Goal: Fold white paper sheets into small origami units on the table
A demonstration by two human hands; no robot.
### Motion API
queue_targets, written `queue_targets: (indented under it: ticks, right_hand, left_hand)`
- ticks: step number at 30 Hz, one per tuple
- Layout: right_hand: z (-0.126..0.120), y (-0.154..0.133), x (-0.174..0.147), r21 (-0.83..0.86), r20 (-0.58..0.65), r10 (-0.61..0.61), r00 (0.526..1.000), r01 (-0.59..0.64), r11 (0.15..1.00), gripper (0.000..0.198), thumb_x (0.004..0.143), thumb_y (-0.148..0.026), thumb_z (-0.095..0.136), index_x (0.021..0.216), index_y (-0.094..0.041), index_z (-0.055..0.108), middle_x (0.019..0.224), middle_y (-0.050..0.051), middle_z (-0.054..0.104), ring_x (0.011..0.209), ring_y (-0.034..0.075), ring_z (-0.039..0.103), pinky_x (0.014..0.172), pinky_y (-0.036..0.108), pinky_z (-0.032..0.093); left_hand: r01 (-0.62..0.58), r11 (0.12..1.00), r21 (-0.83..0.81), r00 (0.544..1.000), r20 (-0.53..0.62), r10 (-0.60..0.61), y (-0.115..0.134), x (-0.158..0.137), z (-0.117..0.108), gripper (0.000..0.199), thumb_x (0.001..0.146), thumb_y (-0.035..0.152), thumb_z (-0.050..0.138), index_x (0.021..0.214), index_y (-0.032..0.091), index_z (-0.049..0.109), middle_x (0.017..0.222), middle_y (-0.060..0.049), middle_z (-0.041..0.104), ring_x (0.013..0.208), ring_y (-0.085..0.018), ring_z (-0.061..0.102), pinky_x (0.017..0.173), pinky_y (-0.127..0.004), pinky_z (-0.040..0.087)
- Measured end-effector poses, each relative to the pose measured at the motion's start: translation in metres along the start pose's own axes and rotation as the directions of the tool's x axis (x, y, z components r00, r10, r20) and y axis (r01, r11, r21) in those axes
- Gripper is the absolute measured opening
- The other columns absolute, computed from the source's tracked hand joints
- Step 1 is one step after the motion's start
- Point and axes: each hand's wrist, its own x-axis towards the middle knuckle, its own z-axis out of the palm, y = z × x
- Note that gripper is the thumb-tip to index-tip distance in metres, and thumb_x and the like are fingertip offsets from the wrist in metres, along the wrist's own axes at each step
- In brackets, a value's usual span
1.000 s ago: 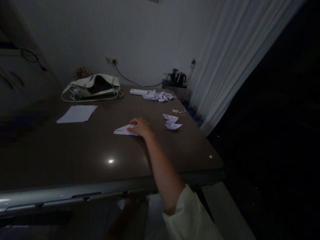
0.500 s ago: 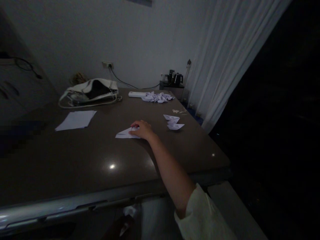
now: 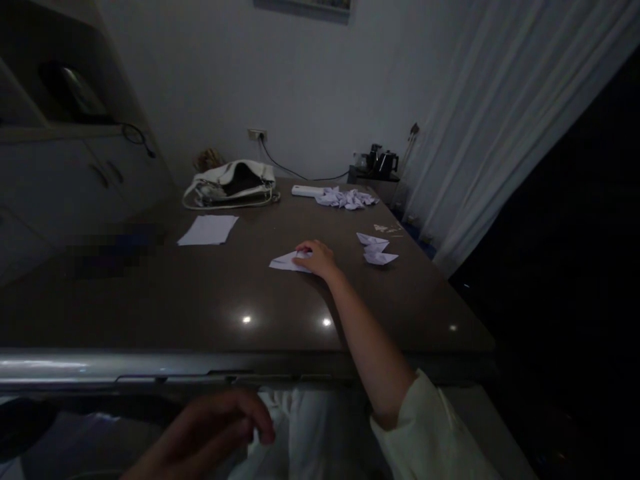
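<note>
My right hand (image 3: 316,259) rests flat on a folded white paper (image 3: 284,262) in the middle of the dark table (image 3: 200,300), fingers pressing its right end. My left hand (image 3: 210,433) hangs below the table's near edge, fingers curled and blurred; whether it holds anything is unclear. Two or three small folded paper shapes (image 3: 376,248) lie to the right of my right hand.
A flat white sheet (image 3: 208,230) lies at the left. A white bag (image 3: 231,185) sits at the back, with a pile of crumpled papers (image 3: 346,198) and a white bar-shaped object (image 3: 306,191). A kettle (image 3: 386,162) and a curtain (image 3: 480,133) stand at the right.
The view swung to the left. My left hand has come up into view below the table edge. My right hand stays on the folded paper.
</note>
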Motion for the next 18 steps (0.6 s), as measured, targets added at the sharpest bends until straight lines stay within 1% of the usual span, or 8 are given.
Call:
queue_targets:
  ticks: [1,3,5,7,9,12,14,18]
  right_hand:
    - [0.0,-0.001,-0.001,0.002,-0.001,-0.002,1.0,0.002,1.0,0.03,0.074,-0.032,0.076,0.101,-0.022,0.069,0.106,0.006,0.066,0.098,0.021,0.06,0.089,0.037,0.044]
    - [0.001,-0.001,-0.001,0.008,-0.002,-0.009,1.0,0.009,1.0,0.029,0.074,-0.031,0.076,0.1,-0.021,0.069,0.105,0.006,0.066,0.097,0.021,0.061,0.089,0.037,0.044]
    - [0.002,0.0,-0.001,0.017,-0.002,-0.018,1.0,0.018,1.0,0.028,0.074,-0.031,0.075,0.1,-0.022,0.069,0.105,0.005,0.066,0.098,0.02,0.061,0.09,0.036,0.044]
    - [0.004,0.003,0.002,0.028,0.006,-0.028,1.0,0.028,0.999,0.028,0.073,-0.03,0.075,0.099,-0.022,0.069,0.103,0.005,0.067,0.097,0.019,0.061,0.088,0.035,0.045]
    - [0.006,0.005,0.007,0.041,0.014,-0.038,0.999,0.037,0.998,0.028,0.072,-0.029,0.076,0.098,-0.021,0.069,0.102,0.004,0.067,0.096,0.019,0.062,0.086,0.034,0.045]
    - [0.009,0.008,0.015,0.059,0.032,-0.053,0.998,0.051,0.997,0.028,0.071,-0.026,0.075,0.098,-0.019,0.07,0.097,0.003,0.068,0.092,0.018,0.062,0.083,0.031,0.046]
    - [0.012,0.009,0.019,0.062,0.041,-0.058,0.997,0.056,0.997,0.026,0.07,-0.023,0.075,0.096,-0.018,0.07,0.093,0.002,0.068,0.089,0.018,0.062,0.081,0.03,0.046]
    - [0.015,0.008,0.022,0.043,0.033,-0.055,0.998,0.054,0.998,0.025,0.07,-0.023,0.076,0.094,-0.017,0.069,0.093,0.003,0.066,0.087,0.018,0.06,0.077,0.029,0.045]
  left_hand:
    - [-0.027,0.998,-0.056,0.991,-0.129,0.019,0.006,0.002,-0.003,0.039,0.086,0.057,0.051,0.077,0.025,0.071,0.076,-0.005,0.068,0.076,-0.02,0.063,0.071,-0.03,0.053]
    - [-0.097,0.99,-0.105,0.942,-0.33,0.058,0.015,0.005,-0.006,0.036,0.085,0.055,0.054,0.077,0.023,0.068,0.072,-0.004,0.065,0.071,-0.018,0.062,0.068,-0.026,0.052]
    - [-0.138,0.985,-0.105,0.914,-0.397,0.086,0.023,0.008,-0.01,0.031,0.083,0.05,0.059,0.074,0.021,0.065,0.069,-0.002,0.064,0.068,-0.017,0.061,0.065,-0.025,0.052]
    - [-0.148,0.985,-0.089,0.904,-0.415,0.099,0.035,0.021,-0.017,0.022,0.084,0.042,0.06,0.084,0.021,0.066,0.078,-0.002,0.067,0.076,-0.017,0.064,0.069,-0.025,0.052]
    - [-0.288,0.958,-0.012,0.871,-0.418,0.256,0.05,0.047,-0.028,0.02,0.083,0.037,0.061,0.087,0.018,0.066,0.084,-0.004,0.068,0.082,-0.018,0.065,0.074,-0.026,0.053]
    - [-0.398,0.89,0.222,0.812,-0.365,0.455,0.076,0.111,-0.05,0.023,0.087,0.031,0.05,0.095,0.014,0.064,0.095,-0.007,0.069,0.09,-0.019,0.065,0.08,-0.029,0.052]
    - [-0.313,0.795,0.519,0.835,-0.248,0.491,0.087,0.16,-0.065,0.024,0.09,0.023,0.043,0.1,0.013,0.063,0.098,-0.007,0.069,0.091,-0.017,0.065,0.079,-0.028,0.052]
    - [-0.254,0.685,0.683,0.856,-0.171,0.488,0.076,0.234,-0.089,0.022,0.087,0.015,0.047,0.099,0.007,0.064,0.101,-0.016,0.067,0.097,-0.025,0.063,0.088,-0.04,0.048]
